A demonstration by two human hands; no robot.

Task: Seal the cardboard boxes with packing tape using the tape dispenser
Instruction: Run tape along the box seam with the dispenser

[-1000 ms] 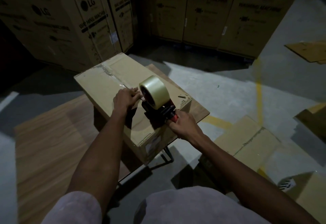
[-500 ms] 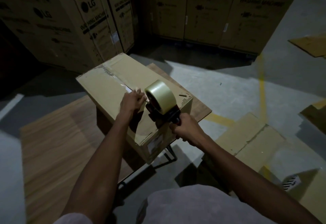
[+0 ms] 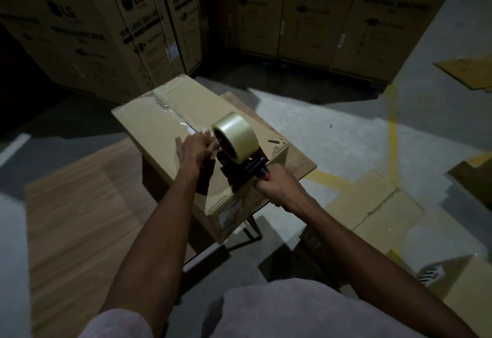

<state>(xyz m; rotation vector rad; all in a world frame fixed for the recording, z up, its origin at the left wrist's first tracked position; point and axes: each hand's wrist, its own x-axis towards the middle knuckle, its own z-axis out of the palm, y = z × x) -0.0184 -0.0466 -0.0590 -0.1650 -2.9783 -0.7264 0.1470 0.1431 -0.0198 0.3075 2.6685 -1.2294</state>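
Dim warehouse, wooden table (image 3: 80, 218) — right hand (image 3: 277, 186) grips tape dispenser (image 3: 239, 151); left hand (image 3: 193, 148) flat on cardboard box (image 3: 159, 130).

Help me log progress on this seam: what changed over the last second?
Little visibly moved. The clear tape roll on the red-and-black dispenser remains on the brown cardboard box, the right hand still gripping its handle. The left hand stays pressing tape beside the roll.
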